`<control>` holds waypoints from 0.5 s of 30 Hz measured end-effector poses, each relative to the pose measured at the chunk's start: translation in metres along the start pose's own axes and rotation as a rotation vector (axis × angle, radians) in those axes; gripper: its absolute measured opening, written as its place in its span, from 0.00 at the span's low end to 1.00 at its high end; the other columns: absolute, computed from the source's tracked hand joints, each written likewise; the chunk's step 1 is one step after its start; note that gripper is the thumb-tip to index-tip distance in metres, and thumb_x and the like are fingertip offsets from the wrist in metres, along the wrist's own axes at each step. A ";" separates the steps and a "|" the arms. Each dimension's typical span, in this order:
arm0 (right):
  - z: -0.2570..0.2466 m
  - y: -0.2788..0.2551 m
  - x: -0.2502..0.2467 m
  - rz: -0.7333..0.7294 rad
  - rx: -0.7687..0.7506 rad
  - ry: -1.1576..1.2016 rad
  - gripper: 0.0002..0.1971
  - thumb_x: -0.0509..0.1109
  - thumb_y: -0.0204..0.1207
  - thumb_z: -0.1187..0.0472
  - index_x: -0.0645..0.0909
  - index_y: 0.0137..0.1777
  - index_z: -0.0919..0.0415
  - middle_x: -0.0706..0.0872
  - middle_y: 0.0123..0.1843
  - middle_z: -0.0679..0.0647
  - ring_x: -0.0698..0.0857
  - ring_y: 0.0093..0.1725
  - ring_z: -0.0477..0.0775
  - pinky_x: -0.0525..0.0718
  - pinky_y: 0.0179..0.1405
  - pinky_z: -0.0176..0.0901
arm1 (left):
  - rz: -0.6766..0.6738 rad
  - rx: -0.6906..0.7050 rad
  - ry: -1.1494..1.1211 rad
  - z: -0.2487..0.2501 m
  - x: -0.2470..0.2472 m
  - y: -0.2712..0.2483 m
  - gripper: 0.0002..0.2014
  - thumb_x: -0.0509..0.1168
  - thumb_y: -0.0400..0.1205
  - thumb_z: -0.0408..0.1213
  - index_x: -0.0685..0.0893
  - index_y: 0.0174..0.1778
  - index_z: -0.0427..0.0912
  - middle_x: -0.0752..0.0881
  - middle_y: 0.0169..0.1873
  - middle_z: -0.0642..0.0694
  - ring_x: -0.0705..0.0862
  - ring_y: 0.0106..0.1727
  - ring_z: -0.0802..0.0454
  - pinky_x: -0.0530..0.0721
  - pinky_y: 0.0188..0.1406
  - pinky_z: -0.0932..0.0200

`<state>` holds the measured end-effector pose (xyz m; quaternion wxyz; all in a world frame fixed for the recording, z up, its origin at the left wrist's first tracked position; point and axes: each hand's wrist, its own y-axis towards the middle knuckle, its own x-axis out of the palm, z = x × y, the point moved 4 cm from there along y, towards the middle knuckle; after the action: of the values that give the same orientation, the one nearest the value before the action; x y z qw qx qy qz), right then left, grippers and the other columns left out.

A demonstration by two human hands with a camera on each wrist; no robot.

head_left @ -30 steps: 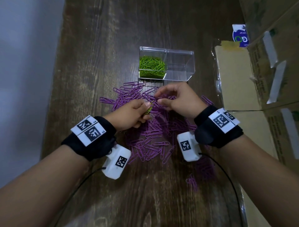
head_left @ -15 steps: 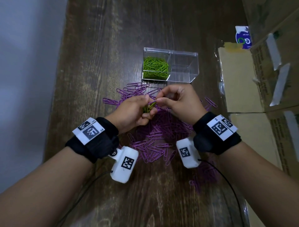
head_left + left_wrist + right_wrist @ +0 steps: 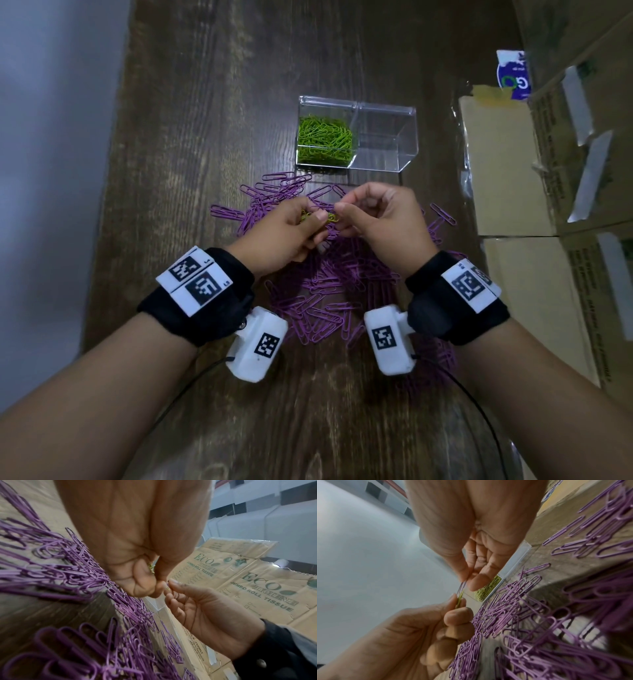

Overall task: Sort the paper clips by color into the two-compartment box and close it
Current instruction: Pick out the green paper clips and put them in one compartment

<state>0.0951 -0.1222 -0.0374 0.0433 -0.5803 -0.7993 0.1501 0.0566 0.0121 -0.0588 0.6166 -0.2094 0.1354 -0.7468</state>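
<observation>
A clear two-compartment box stands past the pile; its left half holds green clips and its right half holds none. Purple clips lie spread over the wooden table under both hands. My left hand grips a few green clips in its curled fingers above the pile. My right hand pinches a purple clip between thumb and forefinger, and that clip's end meets the green ones. In the left wrist view the green clips barely show inside the left hand.
Cardboard boxes line the table's right edge, close to the pile. A blue and white packet lies behind them. The table's left edge drops off to a grey floor. Bare wood lies left of and beyond the clear box.
My right hand has left the purple pile and come up to the left hand, now pinching a purple clip at the green ones. Both hands have risen slightly.
</observation>
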 end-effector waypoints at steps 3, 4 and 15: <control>0.001 0.001 -0.007 0.058 -0.014 -0.043 0.04 0.71 0.76 0.72 0.81 0.40 0.67 0.84 0.31 0.59 0.83 0.26 0.45 0.85 0.29 0.36 | 0.007 0.012 0.114 -0.006 -0.002 0.005 0.10 0.54 0.87 0.34 0.68 0.38 0.44 0.74 0.24 0.50 0.65 0.20 0.60 0.64 0.14 0.72; 0.001 0.002 -0.010 0.077 -0.018 -0.052 0.06 0.70 0.76 0.72 0.80 0.39 0.64 0.83 0.31 0.59 0.83 0.26 0.46 0.85 0.28 0.36 | 0.003 0.017 0.131 -0.007 -0.002 0.006 0.10 0.54 0.86 0.34 0.68 0.38 0.44 0.74 0.25 0.50 0.65 0.20 0.59 0.64 0.15 0.72; 0.019 -0.006 -0.049 0.052 0.013 -0.383 0.04 0.79 0.68 0.67 0.88 0.42 0.61 0.90 0.38 0.56 0.88 0.38 0.52 0.87 0.45 0.44 | 0.220 0.220 0.750 0.057 -0.024 0.027 0.05 0.56 0.85 0.35 0.75 0.45 0.43 0.79 0.34 0.49 0.75 0.37 0.51 0.71 0.39 0.56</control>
<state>0.1006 -0.1740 -0.0485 -0.1099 -0.5613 -0.7766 0.2640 0.1107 0.0336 -0.0245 0.6194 0.1604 0.2917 -0.7110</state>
